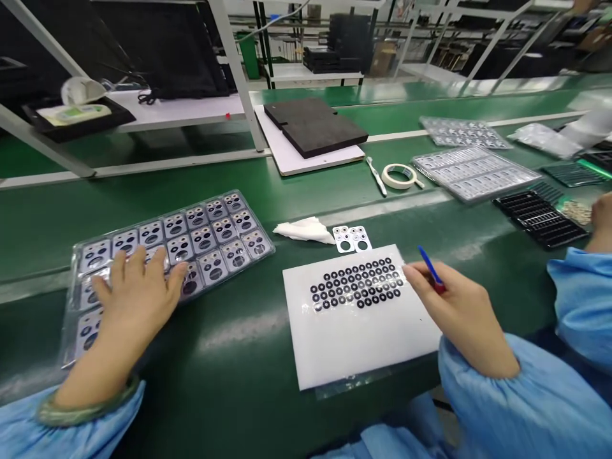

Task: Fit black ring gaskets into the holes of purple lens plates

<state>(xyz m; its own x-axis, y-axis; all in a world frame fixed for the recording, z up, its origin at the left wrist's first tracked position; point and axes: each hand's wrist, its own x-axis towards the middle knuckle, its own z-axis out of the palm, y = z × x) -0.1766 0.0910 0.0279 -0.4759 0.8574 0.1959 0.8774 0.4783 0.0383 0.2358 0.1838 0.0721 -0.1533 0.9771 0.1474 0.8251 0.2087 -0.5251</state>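
Note:
My left hand (138, 296) lies with fingers spread over a clear plastic tray (224, 245) that holds rows of small plates with round holes. My right hand (459, 315) is closed on a slim blue-and-red tool (431, 268); its working end is hidden by my fingers. The fingertips are at the right edge of a white sheet (354, 344). Small black rings (356, 285) sit in rows on this sheet. Just beyond it lie two white plates with holes (352, 238) and a crumpled white cloth (306, 229).
Farther back are black foam slabs (315, 126) on a white board, a toothbrush (377, 176) and a tape roll (400, 176). Clear trays (475, 172) and a black tray (540, 218) stand right. Another person's hand (602, 220) is at the right edge. Shelf posts (239, 70) rise behind.

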